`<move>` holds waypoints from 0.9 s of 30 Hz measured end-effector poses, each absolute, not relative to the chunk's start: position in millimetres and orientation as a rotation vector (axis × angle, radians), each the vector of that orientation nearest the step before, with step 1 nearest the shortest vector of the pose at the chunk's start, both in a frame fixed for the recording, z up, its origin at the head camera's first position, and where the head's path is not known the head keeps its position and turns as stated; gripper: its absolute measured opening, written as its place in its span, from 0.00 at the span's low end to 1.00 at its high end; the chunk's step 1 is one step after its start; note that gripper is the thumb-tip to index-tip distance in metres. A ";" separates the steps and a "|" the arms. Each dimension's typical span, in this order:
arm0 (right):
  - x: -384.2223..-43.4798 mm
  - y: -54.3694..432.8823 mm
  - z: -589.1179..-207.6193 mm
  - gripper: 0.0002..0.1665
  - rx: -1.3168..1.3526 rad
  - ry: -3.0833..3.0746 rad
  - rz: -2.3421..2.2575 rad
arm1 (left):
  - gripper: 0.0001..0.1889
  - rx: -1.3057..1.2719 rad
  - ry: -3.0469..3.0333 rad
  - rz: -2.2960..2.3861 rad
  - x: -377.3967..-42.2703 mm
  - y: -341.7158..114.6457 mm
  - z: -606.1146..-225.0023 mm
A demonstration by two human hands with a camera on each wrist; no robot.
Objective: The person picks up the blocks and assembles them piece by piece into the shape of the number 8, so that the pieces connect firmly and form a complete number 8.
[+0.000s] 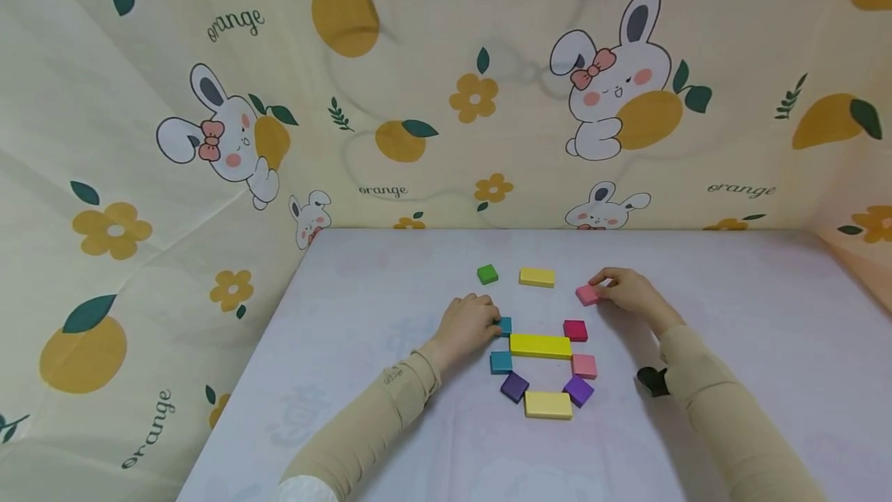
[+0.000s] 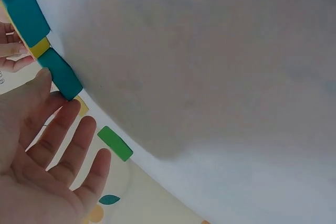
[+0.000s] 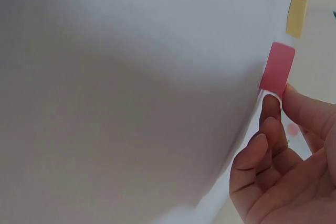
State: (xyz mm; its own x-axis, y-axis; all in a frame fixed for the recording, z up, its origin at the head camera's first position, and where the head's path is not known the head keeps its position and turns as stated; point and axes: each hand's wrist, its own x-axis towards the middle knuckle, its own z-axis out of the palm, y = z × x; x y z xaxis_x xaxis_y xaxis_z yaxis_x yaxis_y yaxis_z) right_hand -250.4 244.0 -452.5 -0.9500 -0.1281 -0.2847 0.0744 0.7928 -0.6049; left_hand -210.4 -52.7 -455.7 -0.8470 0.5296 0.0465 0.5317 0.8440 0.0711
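In the head view my left hand (image 1: 470,325) is at a teal block (image 1: 506,325), upper left of a ring of blocks. The left wrist view shows its thumb and index finger pinching this teal block (image 2: 60,74), the other fingers loosely spread. At the far right my right hand (image 1: 632,297) pinches a pink block (image 1: 587,295) by its near end; the right wrist view shows thumb and forefinger on that pink block (image 3: 277,67). Between the hands lies a long yellow block (image 1: 540,345), with a red block (image 1: 575,330) at its right end.
Behind the ring lie a green block (image 1: 487,274) and a pale yellow block (image 1: 536,277). Nearer are another teal block (image 1: 500,362), another pink block (image 1: 584,366), two purple blocks (image 1: 515,386) and a cream block (image 1: 548,405). A patterned cloth (image 1: 432,99) hangs behind the white table (image 1: 390,440).
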 end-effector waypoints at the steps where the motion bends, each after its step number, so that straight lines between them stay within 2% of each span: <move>1: -250.4 241.0 -452.8 0.18 -0.054 2.676 -0.914 | 0.11 -0.859 -2.994 -0.133 -210.4 -52.8 -455.6; 14: -248.3 217.9 -452.9 0.15 -0.167 2.640 -0.906 | 0.11 -0.860 -2.999 -0.195 -210.1 -54.4 -456.1; 27: -245.6 207.7 -454.7 0.15 -0.162 2.590 -0.915 | 0.12 -0.857 -3.014 -0.194 -210.8 -56.0 -456.3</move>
